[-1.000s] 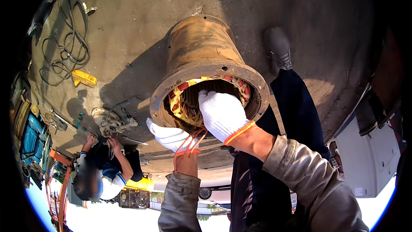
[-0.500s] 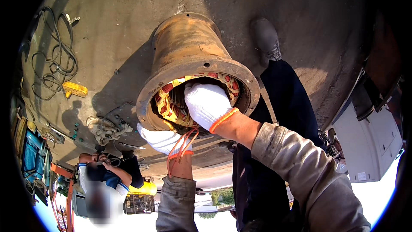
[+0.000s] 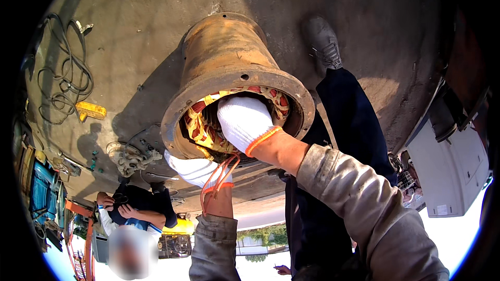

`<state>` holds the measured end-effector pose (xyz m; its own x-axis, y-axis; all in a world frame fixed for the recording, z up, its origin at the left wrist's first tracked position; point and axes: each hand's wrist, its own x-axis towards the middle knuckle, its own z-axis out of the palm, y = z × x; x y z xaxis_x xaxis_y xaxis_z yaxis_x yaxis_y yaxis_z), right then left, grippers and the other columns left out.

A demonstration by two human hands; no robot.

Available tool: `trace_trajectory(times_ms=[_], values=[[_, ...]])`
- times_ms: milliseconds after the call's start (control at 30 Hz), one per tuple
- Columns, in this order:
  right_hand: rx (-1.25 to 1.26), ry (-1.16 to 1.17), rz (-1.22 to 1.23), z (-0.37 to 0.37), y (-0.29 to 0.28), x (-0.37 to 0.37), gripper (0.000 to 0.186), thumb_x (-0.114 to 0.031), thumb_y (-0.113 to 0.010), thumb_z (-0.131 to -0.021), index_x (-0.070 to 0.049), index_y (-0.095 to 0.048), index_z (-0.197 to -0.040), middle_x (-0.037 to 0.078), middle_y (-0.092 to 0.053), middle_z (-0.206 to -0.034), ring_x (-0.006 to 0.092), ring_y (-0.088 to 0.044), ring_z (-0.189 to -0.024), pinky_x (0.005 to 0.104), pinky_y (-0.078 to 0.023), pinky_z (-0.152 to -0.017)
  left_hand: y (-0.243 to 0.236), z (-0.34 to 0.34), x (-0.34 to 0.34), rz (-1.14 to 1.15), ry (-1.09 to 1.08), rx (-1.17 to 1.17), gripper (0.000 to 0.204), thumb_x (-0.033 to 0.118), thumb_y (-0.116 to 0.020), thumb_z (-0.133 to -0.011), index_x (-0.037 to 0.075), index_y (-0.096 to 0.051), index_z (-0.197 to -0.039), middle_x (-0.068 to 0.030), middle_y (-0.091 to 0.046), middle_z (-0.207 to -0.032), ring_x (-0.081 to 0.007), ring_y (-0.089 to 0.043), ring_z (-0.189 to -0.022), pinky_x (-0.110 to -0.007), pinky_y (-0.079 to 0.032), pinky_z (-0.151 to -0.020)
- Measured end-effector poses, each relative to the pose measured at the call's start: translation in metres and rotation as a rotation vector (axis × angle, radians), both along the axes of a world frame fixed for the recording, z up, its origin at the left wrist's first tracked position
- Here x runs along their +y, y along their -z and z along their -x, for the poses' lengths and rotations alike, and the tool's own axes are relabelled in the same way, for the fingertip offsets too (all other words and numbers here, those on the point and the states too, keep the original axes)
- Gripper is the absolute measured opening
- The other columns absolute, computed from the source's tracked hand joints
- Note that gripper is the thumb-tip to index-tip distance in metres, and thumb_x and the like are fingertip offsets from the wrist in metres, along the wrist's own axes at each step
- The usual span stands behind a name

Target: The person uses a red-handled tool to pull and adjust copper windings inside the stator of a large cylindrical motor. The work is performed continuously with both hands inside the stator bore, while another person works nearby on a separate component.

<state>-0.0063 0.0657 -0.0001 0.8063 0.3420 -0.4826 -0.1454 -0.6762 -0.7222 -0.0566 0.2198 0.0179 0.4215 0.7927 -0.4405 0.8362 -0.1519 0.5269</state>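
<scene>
A rusty, barrel-shaped motor housing (image 3: 224, 47) lies on its side, its wide flange facing me. Inside the opening runs a ring of copper-red windings tied with yellowish tape (image 3: 200, 127). My right hand (image 3: 244, 119), in a white knit glove with an orange cuff, reaches into the bore; its fingers are hidden, and so is whatever they touch. My left hand (image 3: 194, 170), gloved alike, is at the flange's lower left edge, its fingers going round behind the rim. Thin orange-red lead wires (image 3: 223, 170) hang from the windings over my left wrist.
On the concrete floor to the left lie coiled dark cable (image 3: 67, 91), a yellow tool-like block (image 3: 91, 110) and a greyish metal part (image 3: 127, 157). Another person (image 3: 135, 205) is at lower left, hands together. A shoe and dark trouser leg (image 3: 349, 109) stand right of the housing.
My right hand has shifted slightly left within the bore, and its fingers show less. The housing sits slightly further left in view. The other person's hands and head have moved.
</scene>
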Motion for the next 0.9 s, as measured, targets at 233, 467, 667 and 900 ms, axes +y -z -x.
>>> trace_trajectory(times_ms=[233,467,667,900], values=[[-0.181,-0.127,-0.043,0.003,-0.023,-0.016,0.041,-0.01,-0.062,-0.084,0.012,-0.06,-0.119,0.02,-0.067,-0.083,0.0337,-0.071,-0.073,0.0389,-0.058,-0.064,0.004,0.001,-0.001,0.004,0.003,-0.009,0.053,0.037,-0.048,-0.107,-0.003,-0.049,-0.142,-0.0201,-0.055,-0.141,-0.0314,-0.063,-0.12,-0.041,-0.056,-0.099],[-0.281,-0.195,-0.023,0.003,-0.018,-0.016,0.044,-0.01,-0.06,-0.087,0.011,-0.059,-0.125,0.022,-0.069,-0.088,0.0337,-0.071,-0.079,0.038,-0.059,-0.073,0.002,-0.003,0.004,-0.012,0.004,-0.014,0.052,0.036,-0.049,-0.106,-0.003,-0.05,-0.141,-0.0199,-0.056,-0.14,-0.0308,-0.064,-0.118,-0.04,-0.057,-0.097],[0.198,-0.265,0.135,-0.01,-0.046,-0.005,0.035,-0.009,-0.059,-0.092,0.007,-0.063,-0.122,0.022,-0.069,-0.088,0.0305,-0.076,-0.081,0.0354,-0.062,-0.068,0.009,-0.009,0.005,-0.028,0.002,-0.031,0.051,0.035,-0.05,-0.106,-0.003,-0.05,-0.139,-0.0197,-0.057,-0.138,-0.0303,-0.065,-0.117,-0.04,-0.057,-0.096],[0.292,-0.253,0.165,-0.009,-0.054,0.0,0.04,-0.013,-0.063,-0.09,0.009,-0.062,-0.122,0.02,-0.07,-0.087,0.0321,-0.075,-0.076,0.0394,-0.062,-0.068,0.008,0.003,0.007,-0.022,0.006,-0.039,0.05,0.034,-0.052,-0.106,-0.004,-0.051,-0.138,-0.0194,-0.058,-0.137,-0.0296,-0.066,-0.115,-0.039,-0.058,-0.095]])
